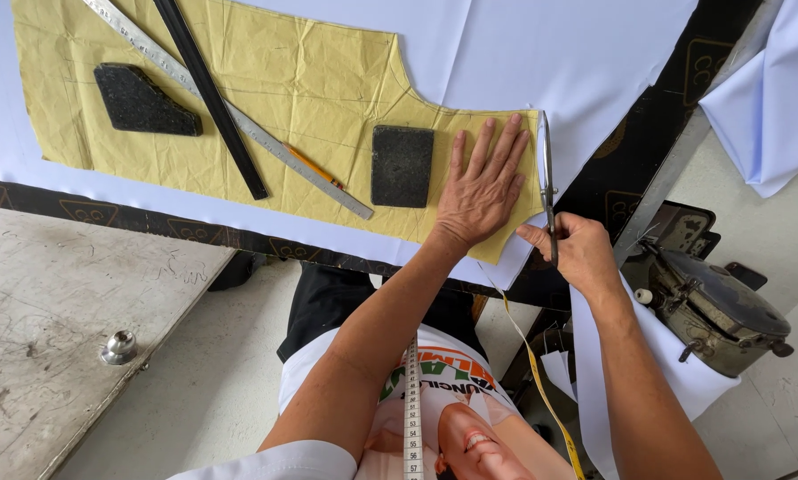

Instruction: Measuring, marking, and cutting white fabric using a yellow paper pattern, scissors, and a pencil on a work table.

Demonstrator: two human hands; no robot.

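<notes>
My left hand (481, 188) lies flat, fingers spread, on the right end of a yellow paper pattern (266, 98) laid over pale blue fabric (541, 53). My right hand (577, 249) grips a pair of scissors (546, 169), whose blades run along the pattern's right edge through the fabric. A dark rectangular weight (402, 165) sits on the pattern just left of my left hand. A second, irregular dark weight (141, 100) rests near the pattern's left end.
A metal ruler (239, 120), a black straightedge (211, 96) and a pencil (315, 166) lie across the pattern. A measuring tape (411, 404) hangs from my neck. An old sewing machine (714, 302) stands at the right, a worn grey table (52, 302) at the left.
</notes>
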